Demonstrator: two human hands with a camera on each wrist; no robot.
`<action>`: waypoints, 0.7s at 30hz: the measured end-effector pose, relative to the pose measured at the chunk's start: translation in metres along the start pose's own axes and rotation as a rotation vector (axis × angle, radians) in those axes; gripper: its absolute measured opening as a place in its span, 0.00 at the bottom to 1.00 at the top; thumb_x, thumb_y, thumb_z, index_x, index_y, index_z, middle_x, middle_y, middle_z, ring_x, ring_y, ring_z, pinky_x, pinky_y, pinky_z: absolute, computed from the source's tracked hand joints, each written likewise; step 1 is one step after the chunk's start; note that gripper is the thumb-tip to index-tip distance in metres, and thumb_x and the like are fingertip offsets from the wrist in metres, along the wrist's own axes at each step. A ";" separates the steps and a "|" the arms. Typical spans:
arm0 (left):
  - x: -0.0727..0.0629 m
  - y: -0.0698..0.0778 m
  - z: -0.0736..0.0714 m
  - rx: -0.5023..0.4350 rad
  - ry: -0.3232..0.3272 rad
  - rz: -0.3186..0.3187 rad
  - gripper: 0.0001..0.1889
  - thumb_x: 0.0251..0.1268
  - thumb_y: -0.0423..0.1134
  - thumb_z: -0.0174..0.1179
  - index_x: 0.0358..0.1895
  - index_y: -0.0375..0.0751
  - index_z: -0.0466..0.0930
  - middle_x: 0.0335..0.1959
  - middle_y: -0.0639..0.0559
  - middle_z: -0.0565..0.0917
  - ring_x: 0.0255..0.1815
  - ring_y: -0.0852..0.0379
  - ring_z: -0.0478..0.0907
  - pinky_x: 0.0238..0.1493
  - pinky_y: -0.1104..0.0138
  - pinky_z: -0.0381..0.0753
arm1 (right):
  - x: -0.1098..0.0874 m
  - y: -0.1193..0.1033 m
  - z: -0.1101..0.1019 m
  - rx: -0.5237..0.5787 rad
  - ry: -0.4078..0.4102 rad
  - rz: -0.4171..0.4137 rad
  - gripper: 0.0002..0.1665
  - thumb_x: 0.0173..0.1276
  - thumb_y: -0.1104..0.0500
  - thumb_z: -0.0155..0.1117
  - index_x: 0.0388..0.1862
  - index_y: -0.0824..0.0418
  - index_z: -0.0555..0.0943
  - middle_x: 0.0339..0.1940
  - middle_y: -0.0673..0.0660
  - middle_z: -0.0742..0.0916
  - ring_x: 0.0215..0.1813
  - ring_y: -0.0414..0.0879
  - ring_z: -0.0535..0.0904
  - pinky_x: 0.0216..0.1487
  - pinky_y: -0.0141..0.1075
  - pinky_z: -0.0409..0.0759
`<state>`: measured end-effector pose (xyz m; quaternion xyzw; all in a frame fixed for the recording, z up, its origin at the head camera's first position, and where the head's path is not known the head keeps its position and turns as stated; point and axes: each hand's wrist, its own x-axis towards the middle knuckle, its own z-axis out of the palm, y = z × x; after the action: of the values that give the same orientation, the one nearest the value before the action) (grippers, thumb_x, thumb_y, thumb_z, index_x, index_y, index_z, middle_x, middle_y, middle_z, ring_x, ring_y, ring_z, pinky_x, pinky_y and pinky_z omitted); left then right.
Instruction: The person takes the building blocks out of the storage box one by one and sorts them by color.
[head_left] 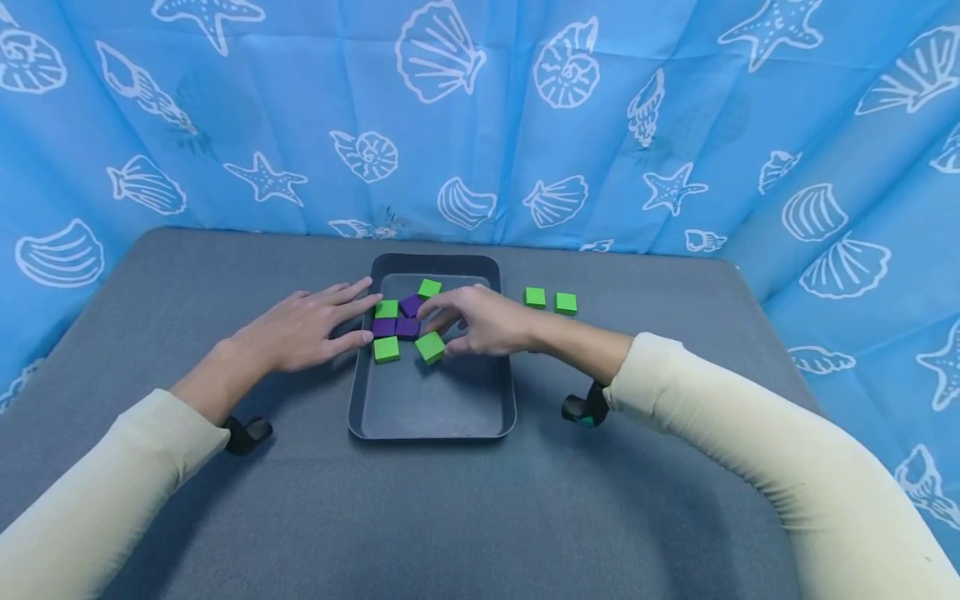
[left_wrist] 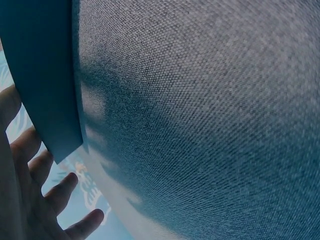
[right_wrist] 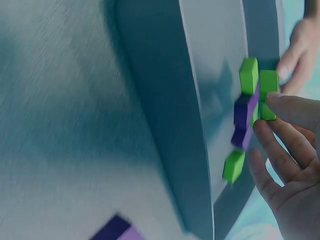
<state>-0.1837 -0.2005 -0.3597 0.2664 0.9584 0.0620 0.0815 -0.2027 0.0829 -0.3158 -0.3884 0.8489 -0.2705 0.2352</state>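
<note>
My right hand (head_left: 487,321) reaches over the dark tray (head_left: 431,417) and pinches a green cube (head_left: 431,347), held tilted, between thumb and fingertips. Beside it, along the tray's left side, sit green cubes (head_left: 386,349) and purple cubes (head_left: 408,327) in a loose cluster. Another green cube (head_left: 430,288) lies farther back in the tray. My left hand (head_left: 296,329) has its fingers spread, their tips at the tray's left rim next to the cluster. From the left wrist, its fingers (left_wrist: 60,192) show along the tray's outer wall (left_wrist: 42,75).
On the grey table (head_left: 420,517), two green cubes (head_left: 535,297) stand right of the tray. The right wrist view also has a purple block (right_wrist: 118,231) outside the tray wall. A blue curtain (head_left: 480,125) with shell prints hangs behind the table.
</note>
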 end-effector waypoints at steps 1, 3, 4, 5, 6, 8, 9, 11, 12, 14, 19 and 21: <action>0.000 0.000 0.000 0.001 -0.001 -0.001 0.37 0.75 0.63 0.46 0.79 0.49 0.57 0.81 0.44 0.53 0.77 0.35 0.55 0.67 0.32 0.56 | -0.003 0.002 -0.004 0.000 0.014 0.005 0.33 0.62 0.69 0.70 0.67 0.63 0.75 0.58 0.57 0.86 0.59 0.44 0.82 0.60 0.44 0.79; 0.000 0.001 -0.001 0.004 -0.004 -0.003 0.37 0.75 0.64 0.46 0.79 0.49 0.57 0.81 0.44 0.53 0.77 0.34 0.55 0.67 0.32 0.56 | -0.011 0.008 -0.011 0.002 0.044 0.014 0.32 0.63 0.69 0.70 0.67 0.63 0.75 0.57 0.56 0.86 0.58 0.45 0.82 0.60 0.45 0.79; 0.000 0.001 -0.001 0.004 -0.005 -0.004 0.37 0.75 0.64 0.46 0.79 0.49 0.57 0.81 0.44 0.52 0.77 0.34 0.55 0.67 0.32 0.56 | -0.015 0.011 -0.014 0.003 0.061 0.021 0.32 0.63 0.69 0.70 0.67 0.64 0.75 0.57 0.56 0.86 0.58 0.46 0.82 0.60 0.45 0.79; -0.001 0.001 0.000 0.004 -0.004 -0.002 0.36 0.75 0.64 0.46 0.79 0.49 0.57 0.81 0.44 0.52 0.77 0.34 0.55 0.67 0.32 0.56 | -0.019 0.014 -0.017 0.008 0.076 0.027 0.32 0.63 0.69 0.70 0.67 0.64 0.75 0.56 0.56 0.86 0.58 0.46 0.82 0.60 0.45 0.79; -0.001 0.000 0.000 0.004 -0.003 -0.001 0.36 0.75 0.63 0.46 0.79 0.49 0.57 0.81 0.44 0.52 0.77 0.35 0.55 0.67 0.32 0.56 | -0.023 0.018 -0.020 0.015 0.089 0.036 0.32 0.63 0.69 0.70 0.67 0.64 0.75 0.57 0.56 0.86 0.59 0.47 0.82 0.60 0.46 0.79; -0.001 0.000 0.000 0.003 0.000 0.004 0.36 0.75 0.63 0.46 0.79 0.49 0.57 0.81 0.44 0.53 0.77 0.34 0.55 0.67 0.32 0.56 | -0.032 0.025 -0.026 0.022 0.117 0.052 0.32 0.63 0.69 0.70 0.67 0.63 0.74 0.57 0.57 0.86 0.59 0.49 0.82 0.61 0.46 0.78; -0.001 0.000 0.000 0.002 0.001 0.007 0.36 0.75 0.63 0.46 0.79 0.49 0.57 0.81 0.44 0.53 0.77 0.34 0.55 0.67 0.32 0.56 | -0.037 0.029 -0.030 0.024 0.130 0.058 0.32 0.63 0.69 0.70 0.67 0.64 0.74 0.57 0.57 0.86 0.59 0.50 0.82 0.61 0.47 0.78; -0.001 0.000 0.000 0.004 0.004 0.013 0.36 0.75 0.63 0.46 0.79 0.49 0.57 0.80 0.44 0.53 0.77 0.35 0.55 0.67 0.33 0.57 | -0.045 0.037 -0.037 0.038 0.156 0.069 0.32 0.64 0.70 0.69 0.67 0.64 0.74 0.58 0.60 0.85 0.60 0.51 0.81 0.61 0.48 0.78; -0.001 0.000 0.000 0.005 0.004 0.014 0.36 0.75 0.63 0.46 0.79 0.49 0.57 0.80 0.44 0.53 0.77 0.35 0.55 0.67 0.33 0.57 | -0.049 0.041 -0.040 0.044 0.171 0.073 0.32 0.63 0.70 0.69 0.67 0.65 0.74 0.59 0.61 0.85 0.60 0.52 0.81 0.61 0.49 0.78; -0.001 0.000 0.000 0.008 0.005 0.014 0.36 0.75 0.63 0.46 0.79 0.49 0.57 0.80 0.44 0.53 0.77 0.35 0.55 0.67 0.33 0.57 | -0.057 0.049 -0.047 0.048 0.201 0.079 0.31 0.63 0.71 0.69 0.67 0.66 0.74 0.59 0.63 0.84 0.61 0.54 0.81 0.61 0.51 0.78; -0.001 0.000 -0.001 0.013 0.000 0.009 0.36 0.75 0.63 0.46 0.79 0.49 0.58 0.81 0.44 0.53 0.77 0.35 0.54 0.67 0.32 0.56 | -0.077 0.068 -0.059 0.055 0.288 0.115 0.31 0.64 0.71 0.69 0.66 0.67 0.74 0.58 0.64 0.84 0.60 0.57 0.81 0.57 0.50 0.81; -0.001 0.001 -0.002 0.011 -0.003 0.007 0.36 0.75 0.63 0.46 0.79 0.49 0.57 0.81 0.44 0.52 0.77 0.35 0.54 0.67 0.31 0.55 | -0.085 0.076 -0.062 0.049 0.323 0.132 0.30 0.64 0.71 0.69 0.66 0.68 0.74 0.58 0.65 0.84 0.59 0.58 0.81 0.55 0.50 0.81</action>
<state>-0.1831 -0.2001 -0.3576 0.2704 0.9576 0.0567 0.0811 -0.2307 0.2090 -0.3029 -0.2775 0.8924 -0.3341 0.1224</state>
